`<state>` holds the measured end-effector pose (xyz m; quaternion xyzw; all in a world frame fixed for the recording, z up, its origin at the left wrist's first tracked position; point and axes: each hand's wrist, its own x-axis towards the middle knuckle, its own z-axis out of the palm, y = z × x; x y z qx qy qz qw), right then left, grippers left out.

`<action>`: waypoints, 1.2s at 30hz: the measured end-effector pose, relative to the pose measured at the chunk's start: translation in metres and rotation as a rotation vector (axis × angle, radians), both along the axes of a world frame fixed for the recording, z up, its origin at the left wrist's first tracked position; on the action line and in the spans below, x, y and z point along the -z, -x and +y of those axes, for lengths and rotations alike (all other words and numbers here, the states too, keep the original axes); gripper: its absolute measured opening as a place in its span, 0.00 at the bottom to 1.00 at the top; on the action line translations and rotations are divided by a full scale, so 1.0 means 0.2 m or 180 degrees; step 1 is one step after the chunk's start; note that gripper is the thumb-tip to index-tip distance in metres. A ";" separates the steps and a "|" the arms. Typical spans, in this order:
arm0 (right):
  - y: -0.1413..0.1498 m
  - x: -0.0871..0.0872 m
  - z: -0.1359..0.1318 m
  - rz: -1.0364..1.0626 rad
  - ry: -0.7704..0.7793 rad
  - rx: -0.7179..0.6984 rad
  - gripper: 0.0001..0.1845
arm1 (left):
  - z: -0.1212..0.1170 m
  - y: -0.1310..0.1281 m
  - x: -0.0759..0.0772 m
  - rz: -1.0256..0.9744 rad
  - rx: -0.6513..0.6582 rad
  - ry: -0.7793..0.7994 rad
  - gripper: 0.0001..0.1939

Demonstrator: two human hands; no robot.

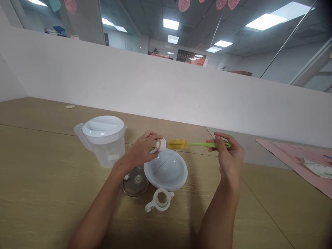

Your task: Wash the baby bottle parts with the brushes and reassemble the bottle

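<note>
Forearms point(100, 212) reach over a table point(46, 180): the left hand point(141, 149) pinches a white cap point(161, 145) by its edge near the bowl point(167, 169), likely keeping its face clear; the right hand point(230, 152), fingers closed round the handle, levels a brush point(177, 144) leftward, just apart.

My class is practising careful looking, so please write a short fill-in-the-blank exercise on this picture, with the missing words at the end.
1. The right hand holds a brush by its green ____.
2. The brush head, pointing towards the small white piece in the left hand, is coloured ____.
3. A white ____ covers the top of the pitcher.
4. The cloth at the far right is coloured ____.

Missing words: handle; yellow; lid; pink.
</note>
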<state>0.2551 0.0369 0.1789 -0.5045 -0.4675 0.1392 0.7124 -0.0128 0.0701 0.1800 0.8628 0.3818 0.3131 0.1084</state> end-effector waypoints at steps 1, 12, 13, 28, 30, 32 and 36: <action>0.00 0.00 0.00 0.0014 0.0054 -0.0095 0.15 | 0.00 0.00 0.00 -0.0058 -0.0009 0.0016 0.20; 0.03 -0.02 -0.01 0.0475 -0.0125 -0.0319 0.15 | -0.03 0.00 -0.02 -0.0249 0.0005 0.0067 0.21; 0.02 -0.02 -0.01 0.0487 -0.0151 -0.0296 0.15 | -0.04 0.00 -0.02 -0.0251 -0.0014 0.0094 0.22; 0.09 -0.03 0.01 0.0483 -0.0396 -0.0080 0.15 | -0.04 0.00 -0.03 -0.0209 -0.0143 0.0070 0.21; 0.10 -0.03 0.01 0.0418 -0.0386 -0.0054 0.15 | -0.03 0.00 -0.03 -0.0236 -0.0138 0.0055 0.21; 0.10 -0.03 0.01 0.0353 -0.0300 -0.0038 0.16 | -0.03 0.00 -0.02 -0.0273 -0.0147 0.0034 0.21; 0.08 -0.02 0.02 0.0253 -0.0006 -0.0015 0.18 | -0.02 0.01 -0.02 -0.0376 -0.0102 -0.0107 0.21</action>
